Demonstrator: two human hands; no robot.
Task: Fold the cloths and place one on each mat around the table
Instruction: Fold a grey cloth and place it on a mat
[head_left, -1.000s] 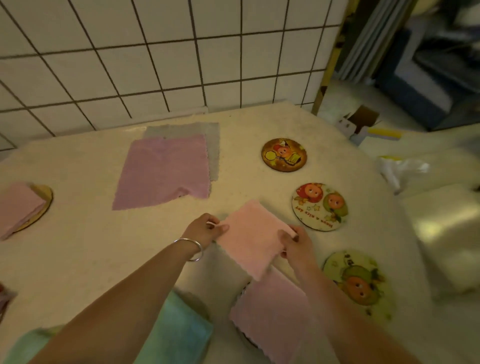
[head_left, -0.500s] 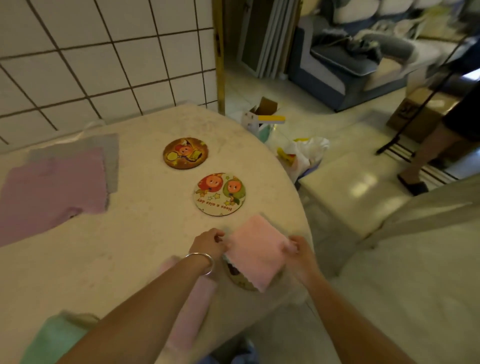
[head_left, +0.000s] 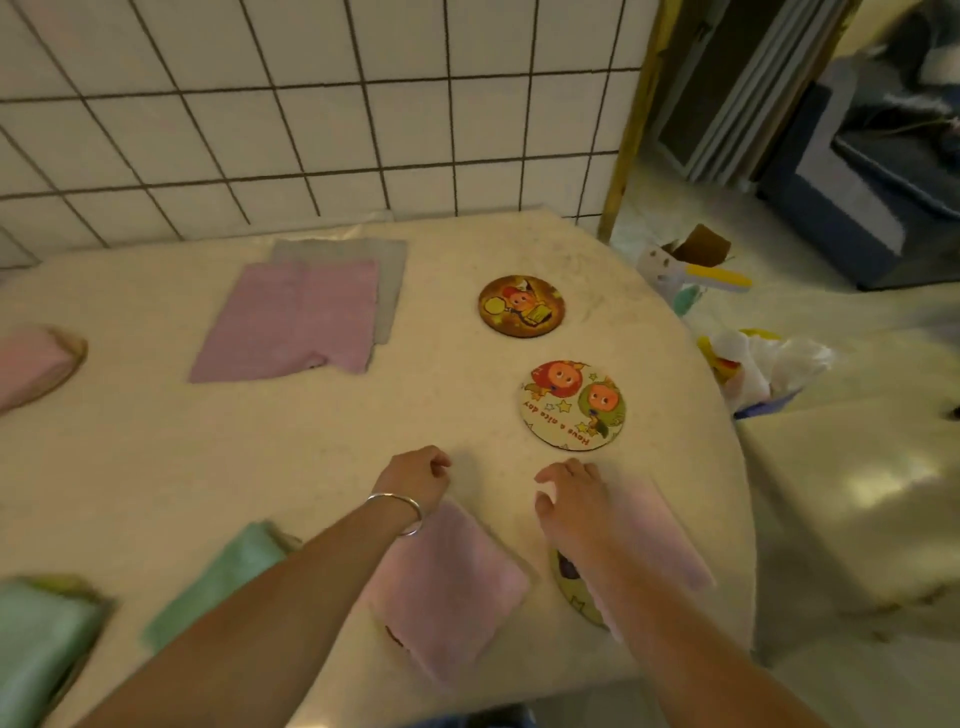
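Fingers of the left hand (head_left: 415, 480) curl loosely over bare worktop (head_left: 156, 467) and hold nothing; the right hand (head_left: 571, 499) has slack, spread fingers, also holding nothing, its wrist over a folded pink cloth (head_left: 654, 530) at the worktop's right edge. That cloth covers most of a mat (head_left: 571, 587). The worktop is pale, speckled and rounded, backed by a white tiled wall (head_left: 311, 104). Two bare round mats lie near the right edge: an orange one (head_left: 521, 307) and a cream one (head_left: 572, 404). A second folded pink cloth (head_left: 447, 587) lies at the near edge beside the left forearm, a third (head_left: 28, 364) on a mat at the left edge. Two green cloths (head_left: 218, 582) (head_left: 36, 649) sit near the near-left corner. A lilac cloth (head_left: 291, 319) lies flat over a grey one (head_left: 389, 280) near the far edge. A plastic bag (head_left: 769, 369) sits on the floor.
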